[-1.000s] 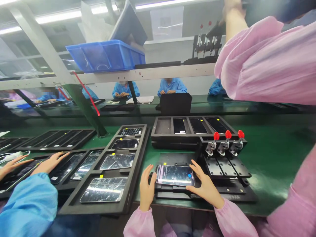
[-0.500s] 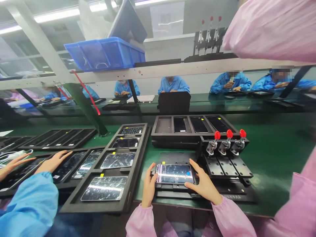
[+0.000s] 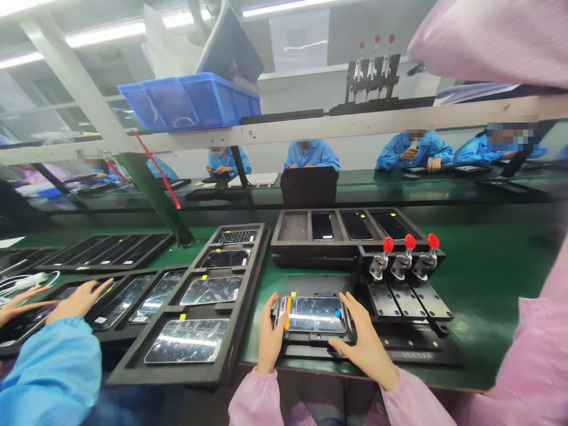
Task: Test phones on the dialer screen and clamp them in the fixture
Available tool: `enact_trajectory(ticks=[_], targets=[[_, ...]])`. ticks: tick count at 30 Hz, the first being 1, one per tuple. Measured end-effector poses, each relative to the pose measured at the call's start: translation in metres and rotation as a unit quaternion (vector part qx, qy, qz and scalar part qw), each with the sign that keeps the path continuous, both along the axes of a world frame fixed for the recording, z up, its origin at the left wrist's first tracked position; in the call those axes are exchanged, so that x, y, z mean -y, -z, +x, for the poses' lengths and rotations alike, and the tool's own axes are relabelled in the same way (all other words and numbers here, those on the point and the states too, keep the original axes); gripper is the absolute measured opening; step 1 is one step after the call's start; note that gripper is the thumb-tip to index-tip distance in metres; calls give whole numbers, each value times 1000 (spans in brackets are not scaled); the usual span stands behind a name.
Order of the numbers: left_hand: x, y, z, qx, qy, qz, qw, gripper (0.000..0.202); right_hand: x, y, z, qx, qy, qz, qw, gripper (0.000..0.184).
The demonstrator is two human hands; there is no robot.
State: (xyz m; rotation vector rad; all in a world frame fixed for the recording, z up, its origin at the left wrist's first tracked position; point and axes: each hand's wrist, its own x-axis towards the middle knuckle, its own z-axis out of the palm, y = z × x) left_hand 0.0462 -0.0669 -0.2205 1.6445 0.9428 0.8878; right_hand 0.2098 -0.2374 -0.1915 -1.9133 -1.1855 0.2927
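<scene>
My left hand (image 3: 270,343) stands at the left edge of the phone (image 3: 313,315), fingers against it; my right hand (image 3: 362,349) spreads at its right side, fingertips by the upper corner, thumb toward the lower edge; hands apart and open, bracketing the phone, not clamped on it; phone lies flat between them on a black jig (image 3: 317,285); dark glass up, streaked with glare, orange strip at left end, blue dot near right end; far left, a co-worker's hand (image 3: 80,299) in a blue sleeve (image 3: 48,373) over phones in a tray; next, a foam tray (image 3: 208,371) holding glass-faced phones, just left of my left hand; beyond the jig, another tray (image 3: 290,228), three dark phones, one slot bare; right of the jig, three toggle clamps (image 3: 402,263), red knobs, on the green bench (image 3: 488,284).
</scene>
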Motion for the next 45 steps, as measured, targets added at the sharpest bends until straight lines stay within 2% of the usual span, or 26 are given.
enact_trajectory(ticks=[2,5,8,14,19,22,27,29,32,37,40,45], targets=[[1,-1,-1,7,8,-3,1000,46,12,-6,-9,0,8,8,1000,68],[3,-1,-3,8,28,2,1000,49,30,-17,-8,-6,-10,39,999,44],[6,-1,-3,-12,51,11,999,54,41,-26,9,-18,47,105,993,27],[29,-12,12,-130,123,50,983,56,46,-42,41,-8,144,178,974,20],[51,-24,31,-170,187,111,961,60,34,-73,67,130,206,219,945,25],[57,-23,40,-176,216,134,951,61,16,-95,87,199,190,219,936,33],[58,-14,43,-169,148,152,963,57,-14,-116,109,190,118,187,957,45],[57,-12,42,-175,149,180,956,52,-19,-121,112,165,96,170,967,45],[52,-16,45,-194,188,225,936,47,-19,-126,115,114,70,164,977,39],[37,-27,52,-208,226,264,914,51,-16,-129,116,64,54,174,981,38],[28,-27,47,-214,218,272,913,50,-15,-128,114,64,56,172,981,38],[17,-24,24,-211,168,245,931,54,-18,-127,112,72,82,181,977,38]])
